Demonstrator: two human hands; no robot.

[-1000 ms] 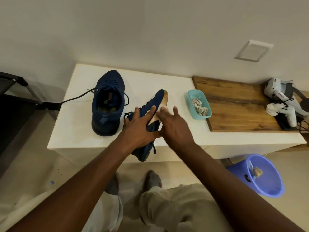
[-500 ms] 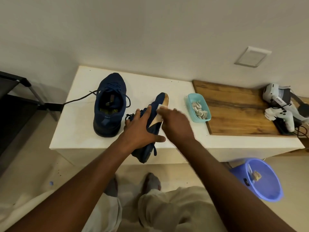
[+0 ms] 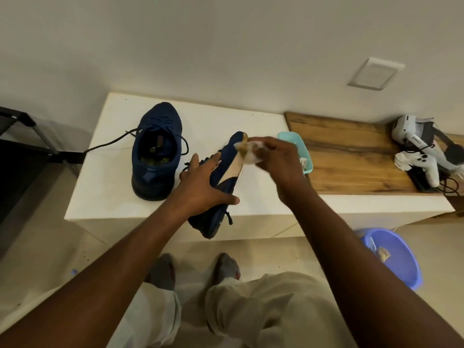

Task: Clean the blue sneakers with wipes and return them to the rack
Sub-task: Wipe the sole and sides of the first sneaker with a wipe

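Here, wipe (image 3: 251,156) in fingers (image 3: 273,144), at sneaker (image 3: 226,177) toe

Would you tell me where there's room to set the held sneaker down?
Bare: the white table behind the held sneaker, between the upright sneaker and teal tray; the wooden board's middle. Crowded: its right end, by the controllers.

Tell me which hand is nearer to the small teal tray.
Right. The right hand, pinching a wipe, is right by the tray; the left hand grips the sneaker farther left.
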